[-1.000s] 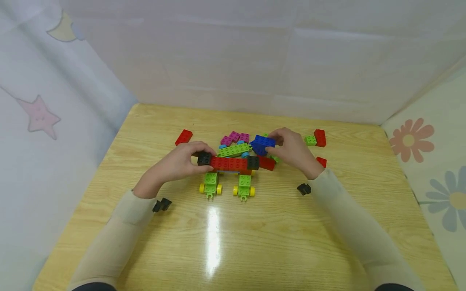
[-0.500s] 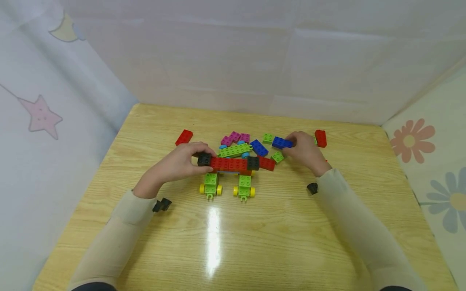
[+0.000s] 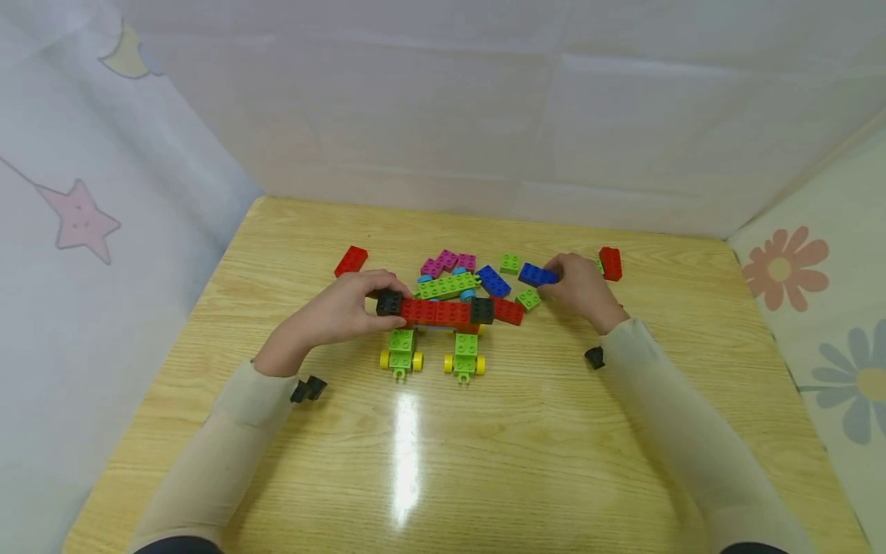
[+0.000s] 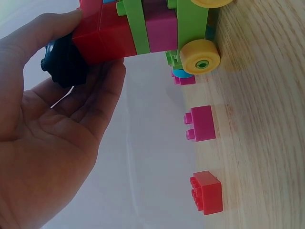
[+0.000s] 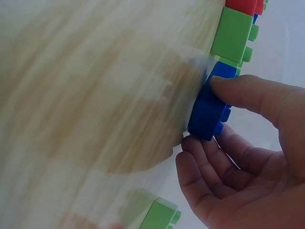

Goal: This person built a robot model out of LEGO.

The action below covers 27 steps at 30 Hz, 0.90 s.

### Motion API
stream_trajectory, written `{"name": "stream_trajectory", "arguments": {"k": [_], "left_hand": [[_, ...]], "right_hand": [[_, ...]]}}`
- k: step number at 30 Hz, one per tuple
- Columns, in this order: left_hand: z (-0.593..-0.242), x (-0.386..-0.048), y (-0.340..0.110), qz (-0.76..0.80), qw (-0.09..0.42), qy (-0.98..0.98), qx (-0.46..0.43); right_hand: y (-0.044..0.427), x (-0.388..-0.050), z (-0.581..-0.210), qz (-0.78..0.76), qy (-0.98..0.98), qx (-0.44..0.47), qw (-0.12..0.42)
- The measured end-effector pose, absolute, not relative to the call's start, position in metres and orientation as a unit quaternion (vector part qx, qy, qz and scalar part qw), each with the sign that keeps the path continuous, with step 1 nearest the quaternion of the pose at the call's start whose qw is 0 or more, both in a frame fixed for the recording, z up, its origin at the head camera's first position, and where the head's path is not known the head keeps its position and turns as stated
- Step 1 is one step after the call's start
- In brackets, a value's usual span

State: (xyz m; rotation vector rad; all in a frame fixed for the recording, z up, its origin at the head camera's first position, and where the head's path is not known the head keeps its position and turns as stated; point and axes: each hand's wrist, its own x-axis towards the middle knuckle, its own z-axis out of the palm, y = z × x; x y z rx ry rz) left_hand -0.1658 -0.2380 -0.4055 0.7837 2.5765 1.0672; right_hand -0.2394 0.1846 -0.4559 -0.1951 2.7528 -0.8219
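Observation:
My left hand (image 3: 335,309) grips the left end of a toy-brick vehicle (image 3: 436,312), thumb and fingers around its black brick (image 3: 389,302) and the red brick beside it. In the left wrist view the thumb lies over the red brick (image 4: 97,45), with green and magenta bricks and a yellow wheel (image 4: 200,57) farther along. My right hand (image 3: 580,286) pinches a blue brick (image 3: 537,275) low at the table, thumb on one side; its far side is partly hidden by the fingers. A second blue brick (image 3: 494,282) lies to its left.
Around the blue bricks lie green bricks (image 3: 528,300), magenta bricks (image 3: 447,260) and a long green wheeled base (image 3: 447,286). Loose red bricks (image 3: 351,260) sit at back left and right (image 3: 611,263). Black pieces (image 3: 308,388) rest near the left forearm and another black piece (image 3: 594,358) near the right.
My right hand has carried the blue brick rightward and down from above the other blue brick, uncovering it and the green bricks. Over the last half second it barely moves. The left hand stays put.

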Motion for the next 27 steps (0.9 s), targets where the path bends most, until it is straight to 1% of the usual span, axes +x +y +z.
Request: {"name": "stream_trajectory", "arguments": {"k": [10,14,27], "left_hand": [[-0.404,-0.166,-0.238,0.366,0.124,0.882,0.269],[-0.403,-0.166,-0.238,0.366,0.124,0.882,0.268],[-0.404,-0.165,-0.238,0.374,0.132,0.881,0.258]], "right_hand": [[0.183,-0.238,-0.454,-0.291,0.944,-0.072,0.137],[0.18,-0.239,-0.452,-0.301,0.942,-0.076,0.131],[0.155,-0.259,-0.451,-0.31,0.936,-0.102,0.134]]}}
